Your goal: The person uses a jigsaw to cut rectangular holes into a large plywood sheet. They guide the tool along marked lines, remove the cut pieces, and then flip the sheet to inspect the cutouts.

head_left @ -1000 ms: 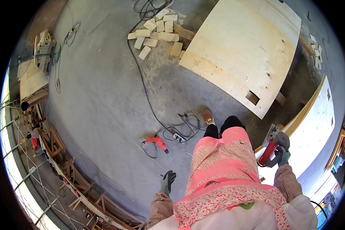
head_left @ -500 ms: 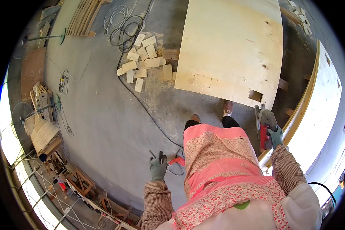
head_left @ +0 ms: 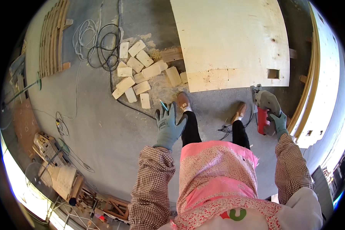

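My left hand [head_left: 168,128], in a grey-blue work glove, reaches forward over the floor left of my legs. Its fingers are spread, with a thin teal pencil [head_left: 163,105] held between them. My right hand [head_left: 280,122], gloved alike, grips the handle of a red and grey power saw that looks like a jigsaw [head_left: 267,100]. The saw's metal base faces left, close to the near right corner of a plywood sheet [head_left: 234,42]. That sheet has a rectangular cut-out near this corner and a faint marked rectangle along its near edge.
Several pale wooden blocks [head_left: 153,70] lie amid sawdust left of the sheet. Coiled cables [head_left: 107,48] rest behind them, one running toward my feet. Stacked plywood [head_left: 322,88] stands at the right. Slats [head_left: 53,38] lean far left, with a fan [head_left: 38,178] nearer.
My left hand has moved forward and right with the pencil, its fingers spreading. My view has shifted, and my feet stand farther apart. The saw stays in my right hand near the sheet's corner.
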